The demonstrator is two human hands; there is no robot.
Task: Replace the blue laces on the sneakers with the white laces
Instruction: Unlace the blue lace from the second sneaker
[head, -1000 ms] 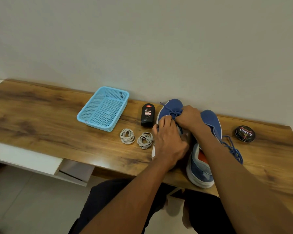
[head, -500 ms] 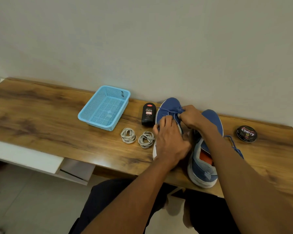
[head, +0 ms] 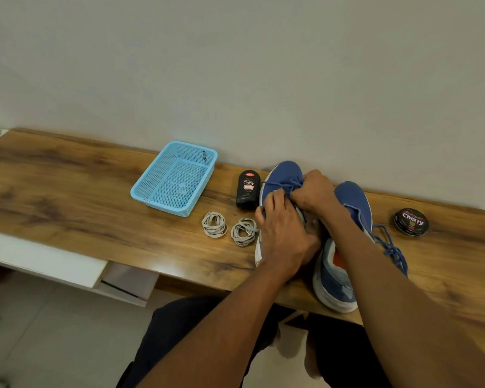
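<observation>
As the right hand (head: pixel 315 191) drew its pinched blue lace (head: pixel 284 184) across the left sneaker (head: pixel 282 175) since a second before, the left hand (head: pixel 282 231) stayed curled on that shoe just below, suggesting unlacing progressed while the white laces (head: pixel 242 232) lay untouched beside it.

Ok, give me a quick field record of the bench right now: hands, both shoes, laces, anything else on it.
left hand: rests on the left sneaker, fingers curled over its throat
right hand: pinches the blue lace on that sneaker
right sneaker: beside it, its loose blue lace trailing on the table
white laces: two coils, untouched, left of the shoes
basket: light blue, holds no laces
polish bottle: upright, by the left sneaker's toe
polish tin: far right
</observation>
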